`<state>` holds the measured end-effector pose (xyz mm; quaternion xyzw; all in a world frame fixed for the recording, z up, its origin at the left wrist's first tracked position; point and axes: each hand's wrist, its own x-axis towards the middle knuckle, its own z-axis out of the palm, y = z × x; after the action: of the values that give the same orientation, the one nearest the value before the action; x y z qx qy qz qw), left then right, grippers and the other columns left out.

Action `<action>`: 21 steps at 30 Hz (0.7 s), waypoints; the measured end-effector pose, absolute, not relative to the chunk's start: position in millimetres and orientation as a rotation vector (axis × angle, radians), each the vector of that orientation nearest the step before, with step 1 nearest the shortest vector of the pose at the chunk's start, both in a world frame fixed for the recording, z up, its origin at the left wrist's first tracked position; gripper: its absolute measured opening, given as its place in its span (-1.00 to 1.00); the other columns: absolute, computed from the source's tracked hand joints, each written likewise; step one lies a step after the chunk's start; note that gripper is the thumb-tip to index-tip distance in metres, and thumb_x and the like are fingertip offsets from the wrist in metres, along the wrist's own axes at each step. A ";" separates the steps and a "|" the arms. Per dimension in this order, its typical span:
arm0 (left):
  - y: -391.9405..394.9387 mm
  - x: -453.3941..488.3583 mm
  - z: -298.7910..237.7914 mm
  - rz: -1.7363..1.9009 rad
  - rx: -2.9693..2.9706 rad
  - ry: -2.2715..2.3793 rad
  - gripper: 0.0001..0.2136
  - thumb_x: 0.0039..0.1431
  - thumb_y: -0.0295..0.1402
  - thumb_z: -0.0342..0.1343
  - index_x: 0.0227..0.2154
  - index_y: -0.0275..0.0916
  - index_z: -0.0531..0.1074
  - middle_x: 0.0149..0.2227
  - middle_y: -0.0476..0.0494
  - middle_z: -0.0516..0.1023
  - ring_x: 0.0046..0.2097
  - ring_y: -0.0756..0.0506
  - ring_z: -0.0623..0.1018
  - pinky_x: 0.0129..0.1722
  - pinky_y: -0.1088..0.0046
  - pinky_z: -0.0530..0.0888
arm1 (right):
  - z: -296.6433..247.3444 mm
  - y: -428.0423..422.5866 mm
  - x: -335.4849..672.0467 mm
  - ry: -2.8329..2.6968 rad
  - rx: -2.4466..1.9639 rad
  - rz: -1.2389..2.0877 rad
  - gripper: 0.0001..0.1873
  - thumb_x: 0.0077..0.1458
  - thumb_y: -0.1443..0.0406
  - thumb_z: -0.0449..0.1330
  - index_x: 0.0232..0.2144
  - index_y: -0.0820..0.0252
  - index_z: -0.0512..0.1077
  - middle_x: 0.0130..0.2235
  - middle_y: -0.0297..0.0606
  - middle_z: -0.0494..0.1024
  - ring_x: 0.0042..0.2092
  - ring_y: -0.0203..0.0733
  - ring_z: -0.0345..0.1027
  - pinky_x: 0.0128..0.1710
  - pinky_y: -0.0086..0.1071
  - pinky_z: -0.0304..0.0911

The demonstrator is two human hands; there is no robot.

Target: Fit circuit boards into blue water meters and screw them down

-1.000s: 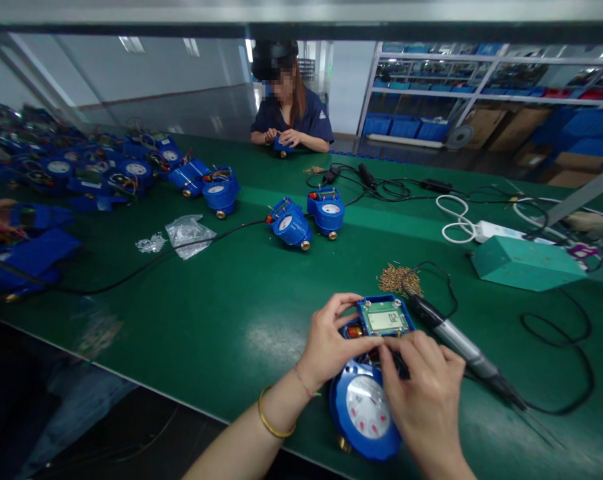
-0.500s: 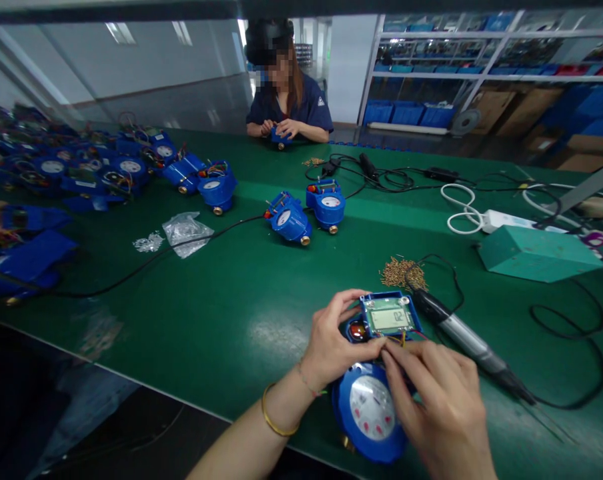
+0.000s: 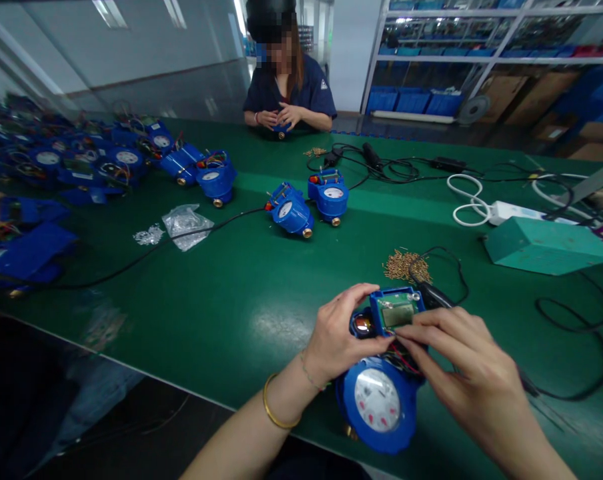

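A blue water meter (image 3: 377, 403) with a round white dial stands at the table's front edge. In its open upper housing lies a green circuit board (image 3: 404, 300) with a small display that looks dark. My left hand (image 3: 339, 327) is closed around the left side of this housing, thumb along its lower edge. My right hand (image 3: 464, 360) is pinched at the board's lower edge, and what its fingertips hold is hidden. Red and dark wires (image 3: 404, 359) run between housing and dial. An electric screwdriver (image 3: 434, 293) lies behind my right hand, partly covered.
Beyond the housing is a pile of brass screws (image 3: 407, 265). Two more meters (image 3: 290, 212) stand mid-table near a plastic bag (image 3: 186, 227) and a black cable. Many meters crowd the left side. A green box (image 3: 549, 247) sits at right. A co-worker (image 3: 289, 87) handles a meter opposite.
My right fingertips have shifted from the wires below the board up to its lower edge. The display showed digits before and now looks dark. More of the red wires shows.
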<state>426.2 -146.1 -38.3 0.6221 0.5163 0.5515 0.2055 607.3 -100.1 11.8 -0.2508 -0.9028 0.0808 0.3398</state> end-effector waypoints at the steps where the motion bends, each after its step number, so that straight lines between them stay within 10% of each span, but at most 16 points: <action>1: -146.0 425.8 -37.6 1.534 1.747 1.436 -0.42 0.01 -0.36 0.36 0.11 -0.25 0.34 0.05 -0.23 0.57 0.04 -0.19 0.62 0.11 0.22 0.59 | 12.3 -98.9 607.7 -2.361 -0.633 0.208 -0.90 0.28 0.34 0.16 -0.27 0.17 0.49 -0.28 -0.26 0.50 -0.25 -0.21 0.33 -0.27 -0.31 0.15; 21: -134.6 421.0 -38.8 1.444 1.826 1.390 -0.43 0.01 -0.32 0.39 0.10 -0.25 0.39 0.04 -0.22 0.60 0.03 -0.18 0.63 0.10 0.25 0.59 | 6.7 -75.7 610.5 -2.455 -0.381 0.351 -0.88 0.28 0.43 0.13 -0.22 0.23 0.48 -0.28 -0.22 0.52 -0.25 -0.24 0.37 -0.23 -0.34 0.32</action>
<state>421.0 -134.6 -38.8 0.6579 0.5010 0.5203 0.2134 610.5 -75.7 6.7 -0.1442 -0.9299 0.1331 0.3111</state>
